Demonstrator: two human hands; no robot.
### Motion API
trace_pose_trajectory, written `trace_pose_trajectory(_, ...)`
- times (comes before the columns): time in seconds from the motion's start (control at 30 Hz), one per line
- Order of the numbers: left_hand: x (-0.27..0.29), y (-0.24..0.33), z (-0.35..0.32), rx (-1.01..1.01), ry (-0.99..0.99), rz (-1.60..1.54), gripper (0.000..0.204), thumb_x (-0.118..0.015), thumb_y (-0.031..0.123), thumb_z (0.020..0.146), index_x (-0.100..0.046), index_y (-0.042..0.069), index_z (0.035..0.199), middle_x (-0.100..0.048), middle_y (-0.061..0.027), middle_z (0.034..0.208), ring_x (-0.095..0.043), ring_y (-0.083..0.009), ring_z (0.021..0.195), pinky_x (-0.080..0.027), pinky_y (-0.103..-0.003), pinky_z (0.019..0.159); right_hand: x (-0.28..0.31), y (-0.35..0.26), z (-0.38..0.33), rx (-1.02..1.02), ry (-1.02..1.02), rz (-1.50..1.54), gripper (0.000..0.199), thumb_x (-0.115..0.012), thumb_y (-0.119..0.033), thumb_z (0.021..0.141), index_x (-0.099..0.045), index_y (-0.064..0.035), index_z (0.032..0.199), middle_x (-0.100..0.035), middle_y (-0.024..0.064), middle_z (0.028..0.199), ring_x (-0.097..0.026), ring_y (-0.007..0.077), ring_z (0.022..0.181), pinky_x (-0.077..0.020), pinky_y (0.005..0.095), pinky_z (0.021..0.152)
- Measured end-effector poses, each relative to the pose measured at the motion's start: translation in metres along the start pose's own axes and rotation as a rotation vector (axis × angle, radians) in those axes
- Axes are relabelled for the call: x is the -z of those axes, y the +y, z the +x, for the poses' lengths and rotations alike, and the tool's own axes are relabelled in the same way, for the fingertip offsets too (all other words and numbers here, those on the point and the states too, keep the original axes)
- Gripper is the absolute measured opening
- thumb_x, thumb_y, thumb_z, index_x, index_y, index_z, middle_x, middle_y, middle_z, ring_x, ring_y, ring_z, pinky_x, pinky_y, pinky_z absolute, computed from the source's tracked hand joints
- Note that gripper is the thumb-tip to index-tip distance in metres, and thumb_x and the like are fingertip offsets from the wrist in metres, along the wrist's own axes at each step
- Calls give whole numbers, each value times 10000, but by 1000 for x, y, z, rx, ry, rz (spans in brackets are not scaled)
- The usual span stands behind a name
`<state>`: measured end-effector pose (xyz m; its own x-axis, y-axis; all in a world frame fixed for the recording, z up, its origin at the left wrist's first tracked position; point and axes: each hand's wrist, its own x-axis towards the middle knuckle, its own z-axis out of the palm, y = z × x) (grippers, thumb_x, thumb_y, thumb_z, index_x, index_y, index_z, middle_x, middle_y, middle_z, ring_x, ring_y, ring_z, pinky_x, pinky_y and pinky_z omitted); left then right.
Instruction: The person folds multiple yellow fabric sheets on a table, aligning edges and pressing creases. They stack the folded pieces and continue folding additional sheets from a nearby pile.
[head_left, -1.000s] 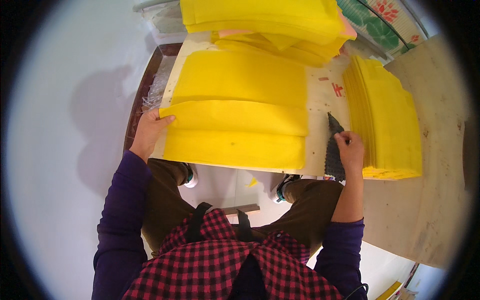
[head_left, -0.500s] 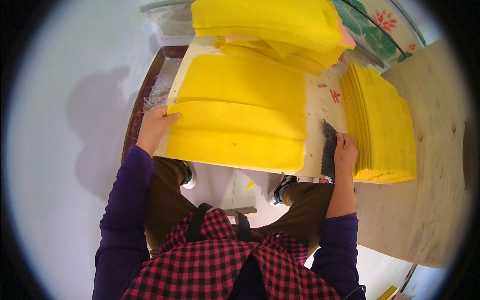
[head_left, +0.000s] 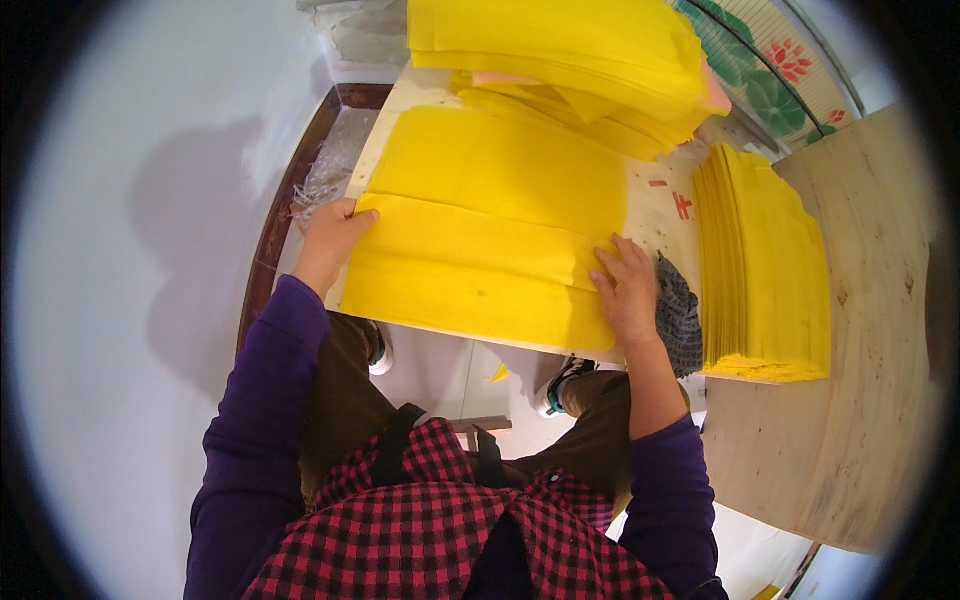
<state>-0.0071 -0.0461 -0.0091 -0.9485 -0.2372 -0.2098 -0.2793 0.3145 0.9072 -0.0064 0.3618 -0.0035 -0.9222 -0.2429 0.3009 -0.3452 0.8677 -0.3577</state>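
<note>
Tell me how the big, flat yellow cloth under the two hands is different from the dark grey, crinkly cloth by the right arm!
The yellow cloth is bright; the grey cloth is dark. The yellow cloth is much bigger than the grey cloth. The yellow cloth lies mostly flat, while the grey cloth is bunched up. Both are on the pale wooden tabletop.

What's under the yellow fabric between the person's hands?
Pale wooden tabletop shows past the left and right edges of the yellow fabric. Beneath its middle everything is covered; can't tell if other layers lie there. The left hand holds its left edge.
</note>
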Motion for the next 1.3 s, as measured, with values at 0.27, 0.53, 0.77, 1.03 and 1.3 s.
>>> trace_pose_trajectory(0.27, -3, 2, 3, 82, 53, -94, 271, -566, 215, 958, -668, -35, 974, -661, -16, 863, -578, -84, 775, -434, -237, 713, -6, -3, -4, 83, 115, 50, 195, -709, -17, 749, -705, -40, 943, -589, 159, 1260, -498, 373, 1204, -401, 419, 1020)
trace_pose_trajectory(0.53, 0, -2, 7, 109, 70, -212, 267, -568, 232, 951, -668, -16, 963, -665, -21, 894, -582, -93, 804, -432, -232, 742, 5, -8, -12, 186, 177, 102, 168, -701, 10, 729, -701, -56, 884, -621, 142, 1208, -536, 365, 1155, -433, 420, 970)
trace_pose_trajectory(0.77, -1, -1, 5, 118, 109, -210, 245, -584, 212, 933, -663, -19, 959, -659, -34, 905, -581, -112, 828, -434, -243, 758, 12, -7, -28, 258, 120, 137, 203, -685, 56, 703, -662, -50, 875, -619, 122, 1207, -541, 371, 1147, -445, 424, 961)
trace_pose_trajectory(1.03, -1, 7, 2, 147, 99, -261, 296, -591, 286, 936, -672, 4, 976, -658, -21, 894, -575, -113, 817, -423, -246, 761, 18, -8, -36, 286, 61, 158, 230, -641, 76, 703, -663, -65, 884, -630, 124, 1191, -550, 360, 1149, -460, 417, 955)
trace_pose_trajectory(1.3, -2, 20, -2, 140, 99, -360, 411, -546, 423, 948, -672, 35, 1003, -652, -19, 897, -572, -125, 869, -394, -246, 805, 27, -9, -47, 343, -55, 155, 265, -558, 124, 672, -642, -54, 849, -639, 120, 1163, -552, 354, 1151, -456, 422, 966)
